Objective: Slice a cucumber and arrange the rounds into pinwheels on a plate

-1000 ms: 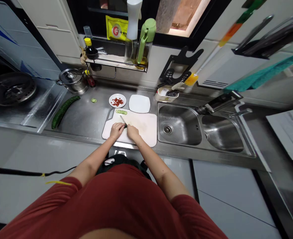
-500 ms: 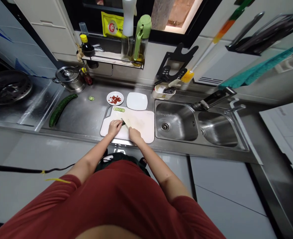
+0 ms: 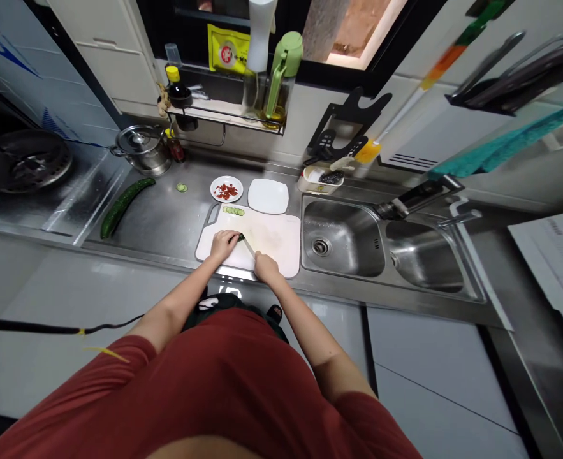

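On the white cutting board (image 3: 281, 239), my left hand (image 3: 223, 245) is closed over a small dark green piece of cucumber (image 3: 241, 236), mostly covered by the fingers. My right hand (image 3: 266, 266) grips a knife (image 3: 249, 247) by its handle, the blade slanting up and left to the cucumber piece. Whether the edge is cutting into it I cannot tell. A short row of overlapping cucumber slices (image 3: 233, 211) lies at the board's top left. Off to the left, a long whole cucumber (image 3: 124, 207) rests on the steel counter, with a few loose slices (image 3: 182, 187) nearer the board.
Behind the board stand a plate of chopped red pieces (image 3: 226, 189) and a white square plate (image 3: 268, 196). The double sink (image 3: 343, 236) adjoins on the right. A lidded pot (image 3: 142, 150) is at back left, beneath a wall shelf (image 3: 224, 115) with bottles.
My right hand and the knife have moved slightly right and down, exposing more of the cucumber piece. My left hand stays on it. The whole view has shifted a little.
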`<state>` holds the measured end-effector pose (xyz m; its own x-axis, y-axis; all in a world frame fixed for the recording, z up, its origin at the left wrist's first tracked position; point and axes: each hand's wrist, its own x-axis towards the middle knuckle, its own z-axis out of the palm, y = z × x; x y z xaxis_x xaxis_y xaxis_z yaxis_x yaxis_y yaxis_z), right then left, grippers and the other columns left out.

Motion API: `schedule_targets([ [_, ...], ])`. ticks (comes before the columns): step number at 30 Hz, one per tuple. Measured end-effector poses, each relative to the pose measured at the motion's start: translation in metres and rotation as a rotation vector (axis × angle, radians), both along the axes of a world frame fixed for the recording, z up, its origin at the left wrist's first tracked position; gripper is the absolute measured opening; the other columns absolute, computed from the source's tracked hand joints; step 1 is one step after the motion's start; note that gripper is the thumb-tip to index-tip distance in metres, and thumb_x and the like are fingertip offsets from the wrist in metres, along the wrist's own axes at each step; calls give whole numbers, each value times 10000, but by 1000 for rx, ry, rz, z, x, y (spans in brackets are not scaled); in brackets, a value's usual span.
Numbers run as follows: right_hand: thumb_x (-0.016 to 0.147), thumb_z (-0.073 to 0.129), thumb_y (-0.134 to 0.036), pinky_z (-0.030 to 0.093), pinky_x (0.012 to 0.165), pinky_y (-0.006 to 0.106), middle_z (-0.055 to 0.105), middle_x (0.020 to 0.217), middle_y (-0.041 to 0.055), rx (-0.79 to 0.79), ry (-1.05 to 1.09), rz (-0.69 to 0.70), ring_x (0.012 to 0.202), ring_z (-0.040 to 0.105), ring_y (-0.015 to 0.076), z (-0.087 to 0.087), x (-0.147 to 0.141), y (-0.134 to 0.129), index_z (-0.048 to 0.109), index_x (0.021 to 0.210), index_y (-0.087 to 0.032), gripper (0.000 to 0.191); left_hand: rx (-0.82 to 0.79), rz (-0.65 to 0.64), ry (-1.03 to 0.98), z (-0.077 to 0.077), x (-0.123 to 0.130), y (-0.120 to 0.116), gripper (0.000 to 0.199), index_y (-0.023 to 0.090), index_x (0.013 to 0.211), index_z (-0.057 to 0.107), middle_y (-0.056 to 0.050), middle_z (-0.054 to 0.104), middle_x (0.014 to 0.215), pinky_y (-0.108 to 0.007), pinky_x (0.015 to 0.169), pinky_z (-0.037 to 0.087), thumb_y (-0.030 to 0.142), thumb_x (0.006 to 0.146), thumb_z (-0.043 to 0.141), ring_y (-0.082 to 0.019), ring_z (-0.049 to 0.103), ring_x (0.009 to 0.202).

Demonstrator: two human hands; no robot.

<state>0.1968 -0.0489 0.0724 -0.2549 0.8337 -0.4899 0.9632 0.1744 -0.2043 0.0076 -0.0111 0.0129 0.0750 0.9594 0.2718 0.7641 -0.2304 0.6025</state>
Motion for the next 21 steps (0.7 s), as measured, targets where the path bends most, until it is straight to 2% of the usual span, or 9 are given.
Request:
schedule_targets([
  [11, 910, 400, -141, 459, 748, 293, 658, 1005, 142, 40, -14, -20, 924, 644, 235, 2, 18, -8, 523, 1145, -147, 265, -75, 43, -42, 10, 2, 0, 239, 231, 1056, 682, -37, 699, 1074, -331, 931, 436, 291, 899, 512, -199, 618, 1010],
  [16, 956, 356, -178, 434, 750, 291, 641, 978, 113, 132, -73, -32, 889, 638, 219, 5, 32, -9, 501, 1185, -178, 271, -68, 73, -83, 10, 2, -1, 253, 221, 1073, 673, -57, 685, 1088, -335, 939, 444, 310, 900, 511, -204, 609, 1028],
  [21, 972, 319, -171, 387, 752, 293, 576, 1061, 103, 285, -156, -69, 855, 609, 189, 10, 41, -7, 496, 1248, -236, 335, -55, 155, -177, 16, 5, 4, 267, 205, 1076, 665, -70, 667, 1091, -320, 916, 466, 331, 904, 504, -194, 609, 1002],
])
